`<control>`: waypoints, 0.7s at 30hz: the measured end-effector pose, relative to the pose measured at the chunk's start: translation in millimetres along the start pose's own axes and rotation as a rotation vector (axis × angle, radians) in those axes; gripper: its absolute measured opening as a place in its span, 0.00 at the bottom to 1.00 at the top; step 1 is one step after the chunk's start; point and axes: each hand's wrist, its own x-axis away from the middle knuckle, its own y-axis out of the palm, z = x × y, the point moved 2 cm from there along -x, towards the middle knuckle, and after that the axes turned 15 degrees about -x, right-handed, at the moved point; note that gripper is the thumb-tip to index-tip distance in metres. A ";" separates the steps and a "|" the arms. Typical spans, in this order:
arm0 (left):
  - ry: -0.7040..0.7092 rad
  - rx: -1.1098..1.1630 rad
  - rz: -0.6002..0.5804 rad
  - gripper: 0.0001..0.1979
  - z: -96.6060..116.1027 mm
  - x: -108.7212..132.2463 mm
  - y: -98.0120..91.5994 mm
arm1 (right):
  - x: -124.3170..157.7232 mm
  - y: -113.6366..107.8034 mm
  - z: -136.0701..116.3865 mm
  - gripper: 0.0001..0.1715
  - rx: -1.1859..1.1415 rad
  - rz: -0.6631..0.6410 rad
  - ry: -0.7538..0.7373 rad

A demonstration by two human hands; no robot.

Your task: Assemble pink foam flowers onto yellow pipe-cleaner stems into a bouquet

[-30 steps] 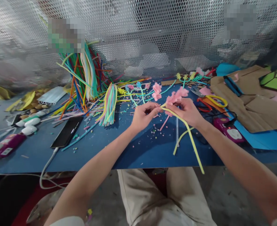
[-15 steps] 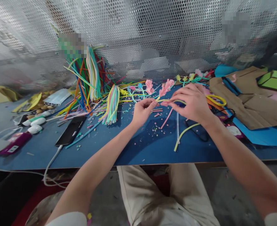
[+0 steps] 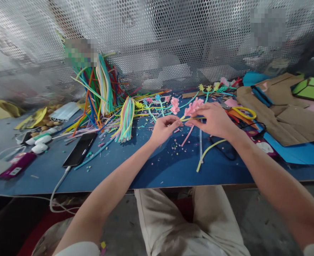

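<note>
L hand: left hand (image 3: 163, 129), right of the pastel bundle (image 3: 125, 119); thumb + forefinger pinch the yellow stem (image 3: 183, 120), other fingers curled.
R hand: right hand (image 3: 212, 119), farther right of bundle than L; thumb + fingertips pinch same stem, fingers bent over it. Exact grip under the fingers hidden.
Yellow stem: betw. the two pinches, right of bundle; one end runs under R hand, so its full run can't be told.
Handling tip: prob. best to keep both pinches close to the join, L steady as anchor, R guiding the stem round w/ light, even tension; too hard a pull would prob. kink it or crush the fluff.
Pink tufts: L tuft (image 3: 174, 105) just above L fingertips, R tuft (image 3: 193, 106) right by R fingers (touching? can't tell); both right of bundle, slightly higher.
Loose yellow stem: loose stem (image 3: 203, 156) on blue table (image 3: 146, 174), below R hand, right of + lower than bundle.
Phone: black phone (image 3: 80, 150), left of + lower than bundle, cable attached.
Scissors: yellow-handled scissors (image 3: 244, 113), far right of bundle, near brown paper (image 3: 282, 110).
</note>
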 end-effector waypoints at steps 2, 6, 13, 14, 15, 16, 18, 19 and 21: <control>0.007 -0.020 -0.102 0.17 0.2 -0.7 -0.4 | 0.8 -3.9 2.6 0.13 -0.090 -0.084 0.068; 0.009 0.090 -0.239 0.17 -1.9 -0.9 -1.0 | 1.2 -16.6 7.4 0.17 -0.317 -0.155 0.162; 0.001 0.489 -0.213 0.17 1.9 5.8 7.6 | -2.5 -11.7 15.1 0.16 -0.629 -0.105 0.246; -0.009 0.528 -0.191 0.17 3.2 6.5 8.3 | -2.7 -5.5 13.7 0.16 -0.633 -0.081 0.238; -0.019 0.562 -0.158 0.18 4.3 6.9 8.7 | -2.6 1.4 11.5 0.16 -0.618 -0.051 0.225; -0.032 0.590 -0.122 0.18 5.2 6.9 9.1 | -2.2 8.7 8.8 0.19 -0.580 -0.019 0.222; -0.055 0.625 -0.052 0.19 6.5 6.2 10.0 | -0.8 23.0 0.9 0.22 -0.503 -0.003 0.198; -0.061 0.635 -0.019 0.19 6.8 5.4 10.5 | 0.0 29.4 -4.0 0.22 -0.476 -0.022 0.182; -0.051 0.639 0.055 0.18 7.1 3.5 10.8 | 1.5 38.3 -14.5 0.20 -0.369 -0.056 0.139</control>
